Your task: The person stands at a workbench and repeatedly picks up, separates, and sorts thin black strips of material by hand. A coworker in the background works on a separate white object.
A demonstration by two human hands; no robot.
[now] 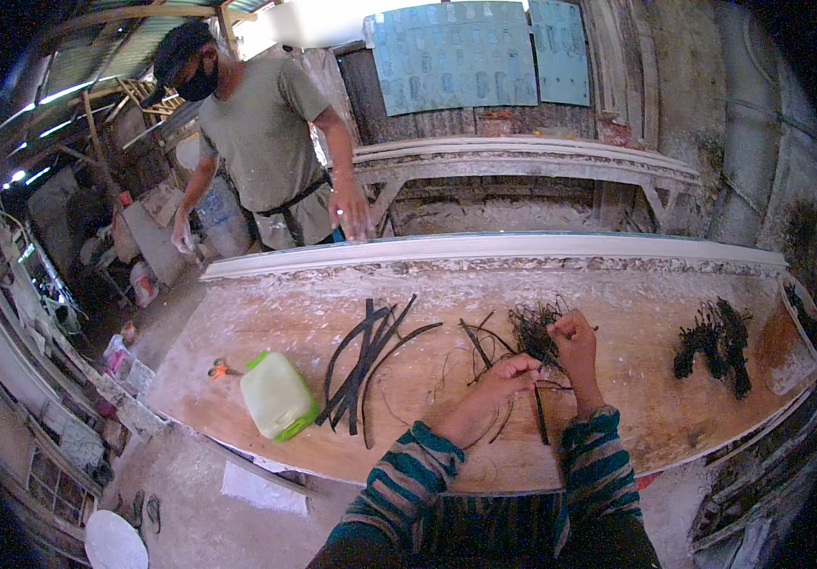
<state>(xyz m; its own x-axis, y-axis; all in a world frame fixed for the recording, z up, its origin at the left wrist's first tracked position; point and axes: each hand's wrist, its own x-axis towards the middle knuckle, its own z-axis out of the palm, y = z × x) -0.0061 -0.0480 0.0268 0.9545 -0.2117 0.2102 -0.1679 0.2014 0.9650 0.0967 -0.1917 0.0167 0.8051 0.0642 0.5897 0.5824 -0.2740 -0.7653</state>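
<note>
Over the wooden table [427, 284], my left hand [503, 379] is closed in a pinch, with the fingertips pointing right. My right hand [575, 341] is raised just beside it, fingers curled together. What each pinches is too small to make out. A tangle of thin black strands [530, 327] lies right behind my hands. Below them a short black strip [539, 417] points toward me. Left of my left hand are more thin dark strands and loops of fine wire [442, 365]. Farther left, several long flat black strips [363, 356] lie crossed in a loose pile.
A pale container with green clips [278, 396] and orange-handled scissors [222, 368] lie at left. Dark bundles [717, 346] and a tipped whitish bucket [796, 346] are at right. A long white moulding [484, 248] edges the far side; a masked co-worker [276, 133] stands beyond it.
</note>
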